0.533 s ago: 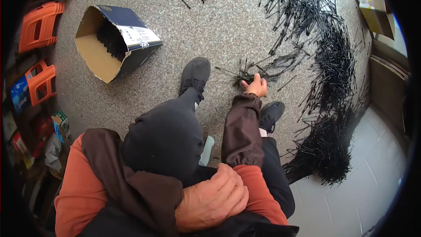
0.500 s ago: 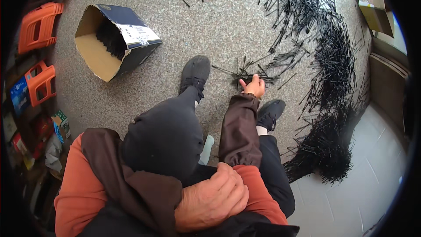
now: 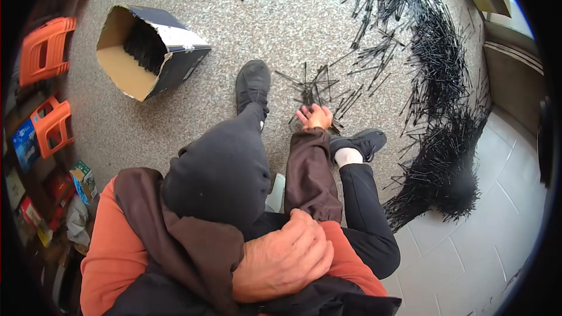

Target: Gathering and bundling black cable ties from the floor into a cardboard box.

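Observation:
My right hand [image 3: 316,117] reaches down to the floor between my shoes, fingers spread. Just beyond its fingertips lies a loose cluster of thin black sticks [image 3: 316,85] with small thickened ends; the fingers partly cover the nearest ones. My left hand [image 3: 284,257] lies across my lap against the orange upper sleeve [image 3: 345,246] of my right arm. Its fingers are curled together, and whatever is under them is hidden. A long, dense heap of the same black sticks [image 3: 439,70] curves down the right side.
An open dark blue cardboard box [image 3: 175,64] lies on its side at the left, more black pieces inside. Orange plastic stools [image 3: 47,52] and cluttered shelving line the left edge. Cardboard [image 3: 512,73] leans at the right. A pale green object [image 3: 276,193] stands between my legs.
My right hand has drawn back toward me and left, and its fingers have spread. The nearby sticks lie differently. My right foot has turned outward. My left hand stays put.

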Available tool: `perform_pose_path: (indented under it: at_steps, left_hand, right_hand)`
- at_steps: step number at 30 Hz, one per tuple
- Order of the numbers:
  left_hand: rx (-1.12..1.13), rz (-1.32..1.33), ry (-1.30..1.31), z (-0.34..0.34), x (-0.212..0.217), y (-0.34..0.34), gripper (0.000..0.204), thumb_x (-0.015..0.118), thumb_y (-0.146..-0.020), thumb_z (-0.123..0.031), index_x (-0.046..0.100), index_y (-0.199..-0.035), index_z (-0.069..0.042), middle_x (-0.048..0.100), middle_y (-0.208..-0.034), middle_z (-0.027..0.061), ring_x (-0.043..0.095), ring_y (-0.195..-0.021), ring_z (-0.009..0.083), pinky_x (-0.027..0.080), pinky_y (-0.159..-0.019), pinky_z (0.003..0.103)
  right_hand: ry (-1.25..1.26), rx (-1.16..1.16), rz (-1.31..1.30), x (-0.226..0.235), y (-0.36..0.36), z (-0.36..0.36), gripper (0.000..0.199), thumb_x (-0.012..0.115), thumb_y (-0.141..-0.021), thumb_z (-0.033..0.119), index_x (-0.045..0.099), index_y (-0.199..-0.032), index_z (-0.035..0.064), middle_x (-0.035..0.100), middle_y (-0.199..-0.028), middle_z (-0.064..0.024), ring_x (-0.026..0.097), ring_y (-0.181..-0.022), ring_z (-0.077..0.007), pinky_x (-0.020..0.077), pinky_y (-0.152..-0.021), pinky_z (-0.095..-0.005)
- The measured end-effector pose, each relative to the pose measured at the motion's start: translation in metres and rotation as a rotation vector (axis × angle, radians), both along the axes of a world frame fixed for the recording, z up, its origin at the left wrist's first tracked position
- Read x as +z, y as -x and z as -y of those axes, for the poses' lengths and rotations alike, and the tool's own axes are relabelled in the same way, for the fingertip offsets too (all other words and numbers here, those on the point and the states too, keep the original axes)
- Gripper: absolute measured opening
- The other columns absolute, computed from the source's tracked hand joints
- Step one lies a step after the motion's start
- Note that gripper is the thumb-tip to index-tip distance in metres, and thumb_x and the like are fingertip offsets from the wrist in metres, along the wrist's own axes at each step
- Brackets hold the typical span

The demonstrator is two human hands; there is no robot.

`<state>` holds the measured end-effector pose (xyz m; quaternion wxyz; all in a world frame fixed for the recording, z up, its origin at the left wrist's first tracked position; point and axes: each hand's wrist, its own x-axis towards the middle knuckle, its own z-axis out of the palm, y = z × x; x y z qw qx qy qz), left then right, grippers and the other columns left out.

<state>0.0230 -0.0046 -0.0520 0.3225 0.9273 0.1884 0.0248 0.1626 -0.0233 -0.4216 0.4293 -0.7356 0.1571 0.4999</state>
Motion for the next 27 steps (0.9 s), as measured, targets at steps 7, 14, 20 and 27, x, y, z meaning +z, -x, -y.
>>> perform_pose_path:
  at_steps: [7, 14, 20, 27]
  left_hand:
    - [-0.031, -0.025, -0.007, -0.013, -0.003, 0.0, 0.034, 0.049, -0.073, -0.019, 0.049, -0.103, -0.001, 0.054, -0.091, 0.0147, 0.055, -0.084, 0.0277, 0.045, -0.078, 0.036]
    - [-0.016, -0.031, 0.006, -0.014, -0.002, 0.004, 0.034, 0.05, -0.074, -0.018, 0.049, -0.104, -0.001, 0.054, -0.091, 0.0146, 0.055, -0.084, 0.0278, 0.045, -0.077, 0.037]
    - [-0.052, -0.003, 0.023, -0.014, -0.002, 0.004, 0.034, 0.049, -0.076, -0.018, 0.049, -0.105, -0.001, 0.054, -0.091, 0.0148, 0.055, -0.085, 0.0282, 0.045, -0.078, 0.038]
    - [-0.047, -0.01, 0.053, -0.013, -0.001, 0.001, 0.034, 0.048, -0.076, -0.019, 0.049, -0.105, -0.001, 0.054, -0.092, 0.0146, 0.055, -0.085, 0.0279, 0.045, -0.079, 0.037]
  right_hand:
    - [-0.218, 0.447, 0.027, 0.016, 0.017, -0.095, 0.051, 0.048, -0.078, 0.001, 0.031, -0.125, 0.0036, 0.049, -0.105, -0.0183, 0.06, -0.079, -0.0288, 0.0545, -0.049, -0.0366]
    - [-0.18, 0.478, 0.379, 0.03, -0.042, -0.073, 0.02, 0.051, -0.079, 0.007, 0.057, -0.096, -0.0013, 0.058, -0.083, -0.01, 0.06, -0.061, -0.0173, 0.0479, -0.039, -0.0265]
    - [-0.033, 0.919, 0.984, -0.024, -0.136, 0.007, 0.021, 0.054, -0.069, 0.004, 0.06, -0.088, 0.0079, 0.058, -0.071, -0.0096, 0.057, -0.063, -0.0236, 0.0446, -0.057, -0.0362]
    - [0.086, 1.478, 1.215, -0.005, -0.125, 0.021, 0.009, 0.05, -0.078, 0.01, 0.054, -0.084, 0.0149, 0.049, -0.088, -0.0108, 0.055, -0.074, -0.0354, 0.0447, -0.061, -0.0445]
